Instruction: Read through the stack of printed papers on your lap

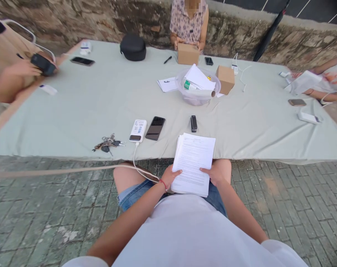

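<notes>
A stack of printed paper sheets (pixel 192 163) lies over my lap, its far end resting on the table edge. Its sheets are slightly out of line at the left side. My left hand (pixel 169 177), with a red string at the wrist, grips the left edge, thumb on top. On the opposite edge my right hand (pixel 215 175) grips the stack the same way; the fingers beneath are hidden. Just beyond the sheets a black stapler (pixel 194 123) sits on the cloth. Left of it are a dark phone (pixel 155 128) and a white power bank (pixel 138 130) with a cable plugged in.
Keys (pixel 108 144) lie near the front edge of the cloth-covered table (pixel 82 107). Farther back stand a clear bowl (pixel 197 100) with papers and a roll, a cardboard box (pixel 225 79) and a black case (pixel 133 47). Other people sit at the far, left and right sides.
</notes>
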{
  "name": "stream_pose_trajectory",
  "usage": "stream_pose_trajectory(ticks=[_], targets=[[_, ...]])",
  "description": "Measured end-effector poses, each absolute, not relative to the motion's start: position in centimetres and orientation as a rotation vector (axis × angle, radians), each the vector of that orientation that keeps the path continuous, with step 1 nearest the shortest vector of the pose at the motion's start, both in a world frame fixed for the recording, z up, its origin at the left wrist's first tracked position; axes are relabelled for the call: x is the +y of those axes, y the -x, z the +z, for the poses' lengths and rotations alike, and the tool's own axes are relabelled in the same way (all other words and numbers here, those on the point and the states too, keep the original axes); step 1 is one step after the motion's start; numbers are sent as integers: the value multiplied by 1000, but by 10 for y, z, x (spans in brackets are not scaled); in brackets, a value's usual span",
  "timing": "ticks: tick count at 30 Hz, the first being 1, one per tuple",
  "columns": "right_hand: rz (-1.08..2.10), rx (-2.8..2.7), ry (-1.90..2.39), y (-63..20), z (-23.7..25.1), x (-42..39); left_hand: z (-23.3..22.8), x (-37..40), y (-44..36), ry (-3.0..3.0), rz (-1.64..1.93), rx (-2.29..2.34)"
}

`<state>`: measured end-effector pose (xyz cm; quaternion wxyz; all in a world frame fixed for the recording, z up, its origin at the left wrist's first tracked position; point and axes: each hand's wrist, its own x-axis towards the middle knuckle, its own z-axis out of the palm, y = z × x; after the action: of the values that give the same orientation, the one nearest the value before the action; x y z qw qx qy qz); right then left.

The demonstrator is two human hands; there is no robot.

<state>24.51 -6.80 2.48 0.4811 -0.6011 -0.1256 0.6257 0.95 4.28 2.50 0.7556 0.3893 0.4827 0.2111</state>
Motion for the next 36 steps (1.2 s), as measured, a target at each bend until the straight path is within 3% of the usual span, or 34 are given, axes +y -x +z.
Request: stream_pose_trajectory(ticks=[5,14,22,36], targets=[[1246,-442,1530,-254,59,-67,43,64,-13,-940,484,929],[595,-794,1493,-298,138,16,122,163,-82,-1053,728,755],[840,-872,1476,-319,121,28,113,180,-87,-1276,780,818],[916,-903,1493,-314,114,29,104,179,-87,-1548,566,710]])
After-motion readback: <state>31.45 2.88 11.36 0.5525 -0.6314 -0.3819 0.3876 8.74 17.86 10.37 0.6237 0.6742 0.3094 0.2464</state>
